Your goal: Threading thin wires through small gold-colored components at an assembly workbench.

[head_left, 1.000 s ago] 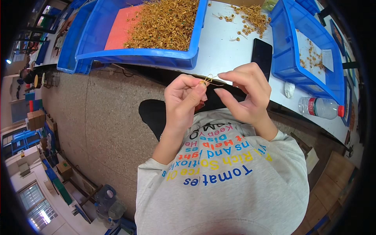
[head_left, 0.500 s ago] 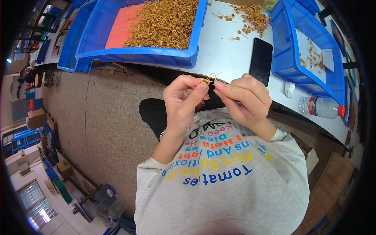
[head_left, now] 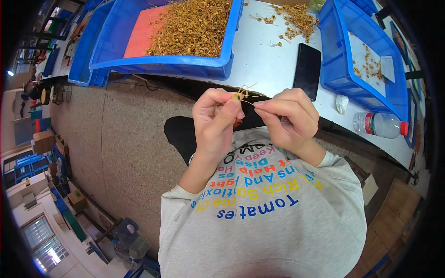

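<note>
In front of my chest, near the table's front edge, my left hand (head_left: 212,119) is closed, pinching a small coil (head_left: 236,97) wound with gold-coloured wire between thumb and forefinger. Several thin wire leads stick up and out from the coil. One lead (head_left: 247,102) runs across to my right hand (head_left: 293,116), whose thumb and forefinger are pinched on its end. The rest of the coil's body is covered by my left fingertips.
A blue bin (head_left: 162,62) at the back left holds a pink sheet (head_left: 138,34) and a heap of similar coils (head_left: 194,30). Loose coils (head_left: 299,21) lie on the white table (head_left: 259,55). Rightward are a black phone (head_left: 307,72), another blue bin (head_left: 340,69), crumpled tissue (head_left: 341,104) and a plastic bottle (head_left: 380,125).
My hands have drawn slightly apart, and the lead between them shows more clearly. The coil has turned a little in my left fingers, and its loose leads point differently.
</note>
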Demonstrator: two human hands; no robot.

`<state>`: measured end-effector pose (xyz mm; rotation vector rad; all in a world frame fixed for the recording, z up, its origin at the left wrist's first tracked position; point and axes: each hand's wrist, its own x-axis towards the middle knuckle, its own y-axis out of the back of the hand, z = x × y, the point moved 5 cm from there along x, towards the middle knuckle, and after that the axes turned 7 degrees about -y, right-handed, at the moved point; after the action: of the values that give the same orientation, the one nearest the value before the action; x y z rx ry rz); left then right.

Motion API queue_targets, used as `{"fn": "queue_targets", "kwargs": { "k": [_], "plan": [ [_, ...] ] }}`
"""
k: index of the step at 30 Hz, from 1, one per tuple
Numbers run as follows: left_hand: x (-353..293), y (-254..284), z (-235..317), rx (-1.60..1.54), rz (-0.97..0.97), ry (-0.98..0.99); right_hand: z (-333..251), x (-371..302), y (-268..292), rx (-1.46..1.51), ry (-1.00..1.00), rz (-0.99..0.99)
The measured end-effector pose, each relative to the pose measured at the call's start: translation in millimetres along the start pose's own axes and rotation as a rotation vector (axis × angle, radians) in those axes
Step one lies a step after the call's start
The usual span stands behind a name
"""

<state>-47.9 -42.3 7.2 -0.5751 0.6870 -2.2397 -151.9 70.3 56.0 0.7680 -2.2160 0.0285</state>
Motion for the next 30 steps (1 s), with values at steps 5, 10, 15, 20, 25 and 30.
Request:
{"fn": "queue_targets", "kwargs": {
  "k": [5, 10, 15, 20, 25, 30],
  "plan": [
    [-0.3, 2.5, -0.2, -0.082, 0.001, 0.017, 8.9, 2.6, 0.7, 0.125, -0.044, -0.039],
    [0.7, -0.3, 1.5, -0.052, -0.052, -0.018, 30.1, 0.3, -2.9, 0.455, -0.388, -0.074],
    [1.2, -0.8, 0.0, -0.076, -0.045, -0.013, 45.5, -5.3, -11.0, 0.893, -0.587, -0.203],
    [-0.7, -0.4, 3.6, 0.095, -0.071, -0.03, 39.9, 13.3, 3.9, 0.624, -0.502, -0.254],
    [-1.4, 0.0, 5.0, 0.171, -0.062, -0.039, 18.4, 36.6, 16.0, 0.232, -0.253, -0.256],
    [0.4, -6.0, 7.8, 0.276, -0.107, -0.06, 13.3, 40.1, 13.4, 0.138, -0.2, -0.4]
  ]
}}
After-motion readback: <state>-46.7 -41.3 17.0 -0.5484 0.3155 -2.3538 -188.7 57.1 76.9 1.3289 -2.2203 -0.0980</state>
